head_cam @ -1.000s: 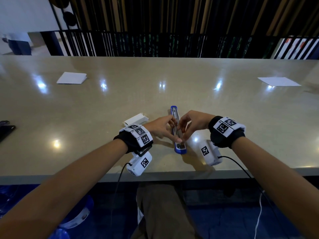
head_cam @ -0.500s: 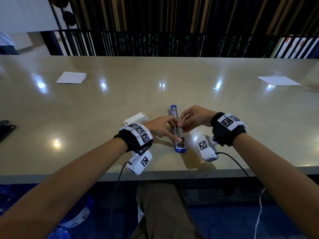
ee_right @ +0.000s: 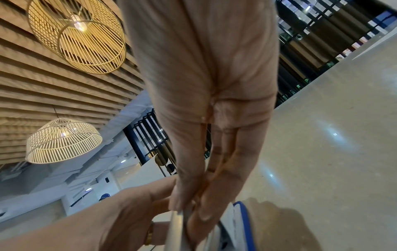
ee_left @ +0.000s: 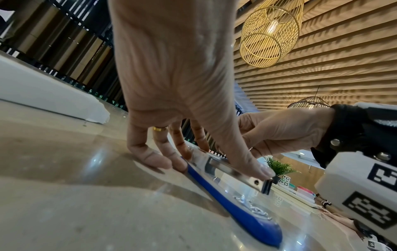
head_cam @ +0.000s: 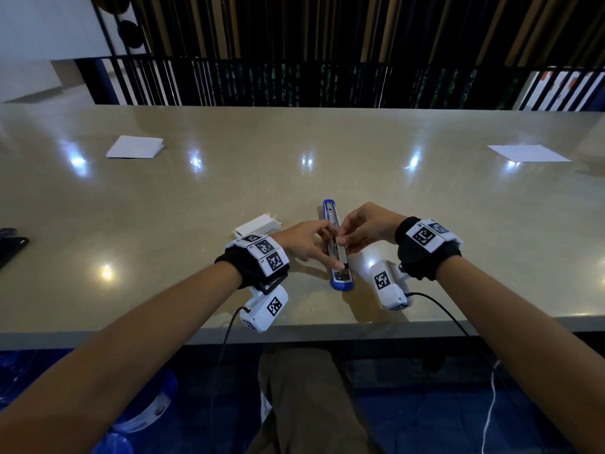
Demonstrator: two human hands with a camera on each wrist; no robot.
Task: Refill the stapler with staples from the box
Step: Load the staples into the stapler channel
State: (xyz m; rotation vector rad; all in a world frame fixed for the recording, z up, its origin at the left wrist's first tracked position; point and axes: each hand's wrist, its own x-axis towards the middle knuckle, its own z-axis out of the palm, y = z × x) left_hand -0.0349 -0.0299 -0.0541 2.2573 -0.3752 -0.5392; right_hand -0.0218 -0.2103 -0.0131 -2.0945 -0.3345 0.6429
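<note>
On the table [head_cam: 425, 208] the stapler [head_cam: 340, 278] lay opened flat, the box [head_cam: 258, 225] just left of it. The left hand [head_cam: 299, 240] braced its channel [ee_left: 251, 181], fingers [ee_left: 150, 155] spread; the right hand [head_cam: 365, 229] pinched that channel. Loading seemed underway; the next move likely called for seating staples squarely.

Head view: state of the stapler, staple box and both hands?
Blue plastic stapler: swung open, flat on the beige table, metal rail exposed.
White cardboard staple box: lying left of the stapler, untouched.
Left hand: thumb presses the rail's near end, fingers rest beside it.
Right hand: pinches the rail mid-length; staples not discernible.
</note>
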